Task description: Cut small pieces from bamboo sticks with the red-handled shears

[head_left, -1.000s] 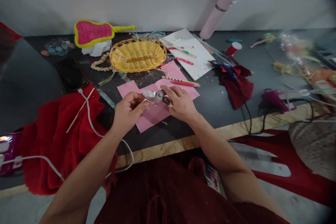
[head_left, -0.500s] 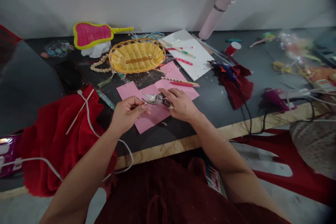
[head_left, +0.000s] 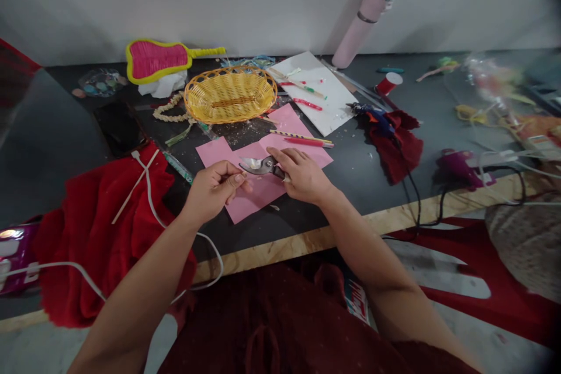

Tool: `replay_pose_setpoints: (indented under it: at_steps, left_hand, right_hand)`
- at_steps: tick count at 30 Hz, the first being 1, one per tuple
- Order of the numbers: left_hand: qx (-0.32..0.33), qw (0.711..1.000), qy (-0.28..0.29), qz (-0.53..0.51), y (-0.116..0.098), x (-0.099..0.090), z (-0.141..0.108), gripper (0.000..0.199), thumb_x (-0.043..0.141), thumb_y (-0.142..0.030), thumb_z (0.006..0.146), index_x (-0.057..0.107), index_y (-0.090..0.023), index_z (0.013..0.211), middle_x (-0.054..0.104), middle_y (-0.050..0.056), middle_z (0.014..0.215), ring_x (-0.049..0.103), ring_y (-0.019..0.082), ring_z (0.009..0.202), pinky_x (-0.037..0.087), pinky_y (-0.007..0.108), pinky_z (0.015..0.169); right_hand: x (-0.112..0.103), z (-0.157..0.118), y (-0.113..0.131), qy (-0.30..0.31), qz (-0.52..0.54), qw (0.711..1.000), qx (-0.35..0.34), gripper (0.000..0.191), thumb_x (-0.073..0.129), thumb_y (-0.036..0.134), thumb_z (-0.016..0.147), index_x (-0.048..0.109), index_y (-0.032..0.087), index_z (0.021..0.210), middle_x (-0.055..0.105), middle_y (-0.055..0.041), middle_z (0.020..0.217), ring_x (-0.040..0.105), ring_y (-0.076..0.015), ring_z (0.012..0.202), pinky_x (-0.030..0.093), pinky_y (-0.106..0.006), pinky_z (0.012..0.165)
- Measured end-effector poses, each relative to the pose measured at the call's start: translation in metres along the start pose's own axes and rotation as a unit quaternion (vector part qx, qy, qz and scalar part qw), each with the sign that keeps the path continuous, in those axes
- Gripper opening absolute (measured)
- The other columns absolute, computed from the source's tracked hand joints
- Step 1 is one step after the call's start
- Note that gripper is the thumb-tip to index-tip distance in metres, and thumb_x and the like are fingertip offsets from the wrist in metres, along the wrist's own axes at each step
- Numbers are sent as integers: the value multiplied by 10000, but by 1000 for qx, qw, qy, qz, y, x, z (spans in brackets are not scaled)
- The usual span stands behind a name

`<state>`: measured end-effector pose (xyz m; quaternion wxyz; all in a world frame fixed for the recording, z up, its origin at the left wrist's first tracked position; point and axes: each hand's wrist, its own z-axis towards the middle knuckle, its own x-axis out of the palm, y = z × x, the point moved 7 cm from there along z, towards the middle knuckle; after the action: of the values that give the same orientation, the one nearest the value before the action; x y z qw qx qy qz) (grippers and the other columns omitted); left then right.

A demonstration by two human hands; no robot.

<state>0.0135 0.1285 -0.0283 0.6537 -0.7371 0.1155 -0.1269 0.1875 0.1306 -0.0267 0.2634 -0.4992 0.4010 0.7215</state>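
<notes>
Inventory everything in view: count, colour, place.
pruning shears: 1, grey, right hand
paper: count unclear, pink, beneath hands
patterned pencil: 1, yellow-black, on paper
wicker basket: 1, yellow, back centre
paddle: 1, pink-yellow, back left
phone: 1, black, left
large cloth: 1, red, left edge
cable: 1, white, over large cloth
flask: 1, pink, by wall
flat sheet: 1, white, right of basket
spool: 1, red-white, right
corded tool: 1, blue, on small cloth
small cloth: 1, maroon, right
table: 1, dark grey
scraps, far-right clutter: too blurred to count
left hand: 1, beside blades
right hand: 1, on shears
</notes>
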Motion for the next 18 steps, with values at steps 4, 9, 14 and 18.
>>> replay_pose_setpoints:
  at_steps: [4,9,14,18]
  left_hand:
    - [-46,996,65,-30,3,4,-1,222,619,-353,816,570,-150,740,692,57,649,367,29,346,290,175,348]
    - [-78,992,85,-55,8,7,-2,256,638,-383,797,558,-150,728,678,60,620,357,29,337,255,175,335]
    - [-73,994,57,-64,10,5,0,237,645,-364,796,565,-154,723,672,43,598,348,30,333,244,175,340]
    - [-35,999,1,-27,6,0,2,231,626,-359,810,574,-152,721,689,47,657,389,37,364,306,182,370]
  right_hand:
    - [1,-1,1,5,19,999,-26,746,465,77,698,284,163,1416,503,-138,1215,461,-269,1110,416,-467,931]
    - [2,-2,1,1,34,999,-32,698,467,87,712,334,176,1392,521,-131,1164,490,-264,1063,434,-448,899]
    - [1,-4,3,5,59,998,-11,664,472,84,715,365,179,1363,550,-100,1072,537,-221,946,461,-368,866]
    - [1,-4,1,5,39,999,34,623,462,83,724,390,182,1335,559,-99,1067,542,-214,915,463,-356,850]
